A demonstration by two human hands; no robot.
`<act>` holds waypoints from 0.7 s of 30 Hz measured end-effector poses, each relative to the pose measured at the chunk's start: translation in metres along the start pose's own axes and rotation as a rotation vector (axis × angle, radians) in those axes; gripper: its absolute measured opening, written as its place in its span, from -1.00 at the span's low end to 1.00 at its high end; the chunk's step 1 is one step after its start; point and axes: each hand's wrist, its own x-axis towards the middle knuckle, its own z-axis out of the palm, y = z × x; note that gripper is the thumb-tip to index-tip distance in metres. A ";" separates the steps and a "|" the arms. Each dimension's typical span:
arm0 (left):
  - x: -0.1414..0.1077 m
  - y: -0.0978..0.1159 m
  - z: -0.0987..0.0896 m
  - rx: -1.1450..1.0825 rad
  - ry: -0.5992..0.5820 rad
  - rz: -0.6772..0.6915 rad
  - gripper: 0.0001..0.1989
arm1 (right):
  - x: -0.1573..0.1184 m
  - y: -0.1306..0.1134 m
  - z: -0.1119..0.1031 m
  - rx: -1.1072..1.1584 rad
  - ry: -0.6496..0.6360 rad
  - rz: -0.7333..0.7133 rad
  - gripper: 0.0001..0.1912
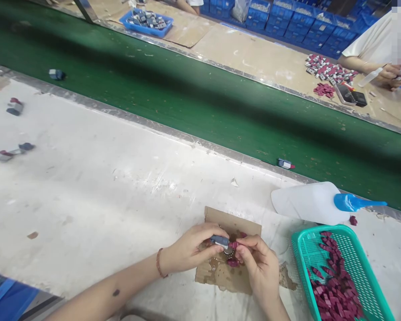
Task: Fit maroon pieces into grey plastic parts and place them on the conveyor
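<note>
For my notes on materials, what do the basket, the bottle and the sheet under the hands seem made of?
Basket: smooth plastic, likely moulded, by its even holes. Bottle: satin plastic, by its milky wall. Sheet: matt cardboard, probably, by its brown colour and ragged edge. Which plastics, I cannot tell.

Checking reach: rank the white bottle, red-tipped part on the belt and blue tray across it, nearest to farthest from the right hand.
From the right hand:
1. White bottle, ahead, slightly right.
2. Red-tipped part, ahead on the green belt.
3. Blue tray, beyond the belt, left.
</note>
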 end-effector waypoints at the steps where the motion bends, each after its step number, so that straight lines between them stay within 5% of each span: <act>1: 0.000 0.000 0.000 0.009 -0.003 0.000 -0.78 | 0.000 0.000 0.000 0.001 -0.002 0.002 -0.68; 21: 0.000 0.003 0.006 0.198 0.085 0.204 -0.74 | -0.002 0.010 0.005 -0.095 -0.111 -0.135 -0.78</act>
